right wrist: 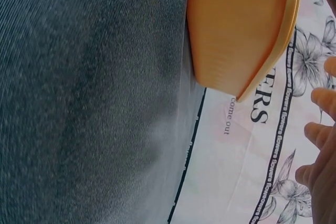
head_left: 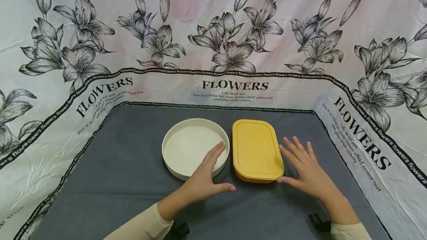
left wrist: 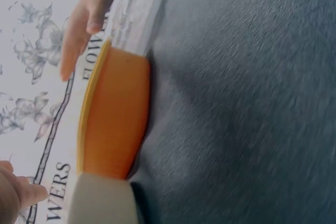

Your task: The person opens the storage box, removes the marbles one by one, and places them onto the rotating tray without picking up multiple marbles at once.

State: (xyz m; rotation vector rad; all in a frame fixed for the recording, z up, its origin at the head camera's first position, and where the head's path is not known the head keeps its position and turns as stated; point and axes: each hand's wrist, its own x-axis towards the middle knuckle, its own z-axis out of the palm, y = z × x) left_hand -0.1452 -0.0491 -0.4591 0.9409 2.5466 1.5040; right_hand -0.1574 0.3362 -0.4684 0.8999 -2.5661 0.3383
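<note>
Plastic, I'd guess — that yellow rectangular lidded box (head_left: 256, 149) seems light, stiff; best held by left and right sides (left hand (head_left: 202, 180) and right hand (head_left: 307, 171) spread, empty).

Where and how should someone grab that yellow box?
Probably grip the yellow box by both long walls toward its near end, from left and right at once: it lies flat, and the round white tray curves away there, leaving finger room.

A curtained-off workspace: lily-printed fabric (head_left: 186, 40) lettered "FLOWERS" surrounds a grey cloth surface (head_left: 123, 158); the room type is unclear.
</note>
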